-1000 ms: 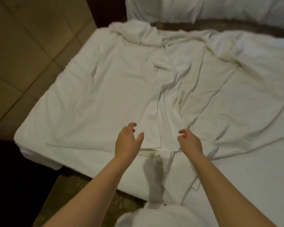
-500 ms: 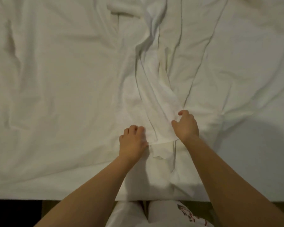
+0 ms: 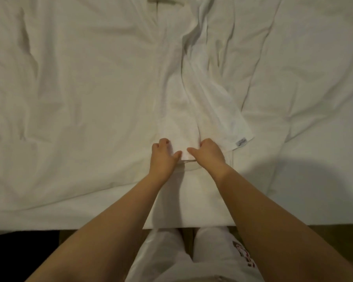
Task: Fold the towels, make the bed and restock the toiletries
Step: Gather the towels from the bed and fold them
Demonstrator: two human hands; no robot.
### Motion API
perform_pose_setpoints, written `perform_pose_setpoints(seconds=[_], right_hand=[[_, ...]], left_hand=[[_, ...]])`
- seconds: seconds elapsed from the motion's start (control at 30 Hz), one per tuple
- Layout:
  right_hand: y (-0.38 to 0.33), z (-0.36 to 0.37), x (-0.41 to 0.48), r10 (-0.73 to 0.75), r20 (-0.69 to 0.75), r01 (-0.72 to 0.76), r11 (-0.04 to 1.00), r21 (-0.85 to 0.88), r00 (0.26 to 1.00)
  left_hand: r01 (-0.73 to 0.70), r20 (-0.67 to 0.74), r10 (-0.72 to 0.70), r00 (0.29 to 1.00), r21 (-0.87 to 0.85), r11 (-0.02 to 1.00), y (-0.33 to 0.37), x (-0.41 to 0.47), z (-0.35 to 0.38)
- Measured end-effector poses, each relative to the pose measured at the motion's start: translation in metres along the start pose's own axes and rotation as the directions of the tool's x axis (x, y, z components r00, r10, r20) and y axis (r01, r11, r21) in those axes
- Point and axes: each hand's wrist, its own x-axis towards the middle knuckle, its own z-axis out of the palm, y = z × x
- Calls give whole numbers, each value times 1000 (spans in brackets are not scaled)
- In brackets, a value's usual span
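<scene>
Rumpled white sheet (image 3: 69, 98) covers the surface; left hand (image 3: 163, 157) and right hand (image 3: 209, 154) each pinch the towel (image 3: 212, 110) at its near edge; corner label (image 3: 241, 142) unreadable

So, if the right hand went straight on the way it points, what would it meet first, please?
Probably the bunched ridge of the towel it grips: the right hand points away from the person, along the towel, and those folds rise just ahead. Depth is hard to judge here.

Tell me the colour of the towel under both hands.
White towel, with a small grey label at one corner; head view.
</scene>
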Motion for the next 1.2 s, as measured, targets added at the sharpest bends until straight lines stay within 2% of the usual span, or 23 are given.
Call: perform_pose_setpoints(seconds=[0.1,0.13,0.2,0.27,0.33,0.43,0.5,0.6,0.67,0.73,0.83,0.93,1.0,1.1,1.2], right_hand=[[-16,-12,-26,-133,-73,133,991,-6,988],[-27,-28,-40,-219,-116,221,975,10,969],[-54,-72,-77,-407,-169,413,911,4,898],[-85,-124,-119,-563,-148,562,825,-54,813],[-111,-173,-155,-643,-147,636,765,-98,751],[-142,-240,-207,-719,-284,741,670,-41,634],[-151,-279,-238,-714,-471,818,574,29,518],[-155,-332,-271,-553,-750,875,479,69,362],[-149,-365,-283,-387,-884,885,461,60,261],[-138,-396,-289,-230,-953,858,510,56,199],[-117,-427,-283,-136,-970,789,610,79,203],[-107,-428,-273,-153,-952,740,666,98,264],[-104,-421,-262,-188,-923,714,690,120,337],[-109,-400,-257,-411,-775,729,678,91,479],[-121,-369,-262,-699,-481,795,607,-9,528]], left_hand=[[-28,22,29,999,-54,998,10,-11,-24],[-75,41,79,996,-94,993,22,-17,-37],[-258,50,265,963,-110,960,58,-34,-71],[-458,-29,457,889,-21,889,102,-49,-112],[-581,-81,580,811,15,814,149,-59,-153],[-705,-16,707,707,67,706,212,-76,-205],[-738,-59,741,669,62,672,246,-91,-232],[-747,-129,739,661,-17,665,283,-114,-264],[-741,-148,740,656,61,669,295,-119,-278],[-702,-157,712,685,122,702,299,-115,-287],[-653,-148,663,734,116,748,295,-108,-289],[-656,-124,653,748,18,755,292,-115,-276],[-685,-124,676,726,-51,726,297,-128,-268],[-729,-90,723,685,-52,683,313,-149,-260],[-763,-115,756,645,-35,646,328,-164,-255]])
